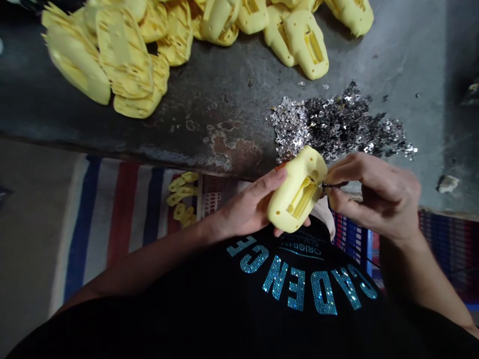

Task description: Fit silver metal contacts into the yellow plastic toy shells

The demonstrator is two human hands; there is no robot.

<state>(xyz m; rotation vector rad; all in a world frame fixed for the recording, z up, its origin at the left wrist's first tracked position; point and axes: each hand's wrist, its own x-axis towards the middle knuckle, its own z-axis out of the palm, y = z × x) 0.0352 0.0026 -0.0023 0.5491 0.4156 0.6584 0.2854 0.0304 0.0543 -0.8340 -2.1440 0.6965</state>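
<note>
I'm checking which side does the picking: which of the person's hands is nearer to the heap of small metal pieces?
Right. The right hand is just below the heap; the left hand is farther off, lower left.

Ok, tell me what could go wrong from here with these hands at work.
The small dark piece pinched in the right hand's fingertips could slip and drop below the grey table's edge. The right hand, close beside the loose heap of shiny metal bits, might scatter some. The pale yellow plastic shell might twist in the left hand if pushed.
</note>
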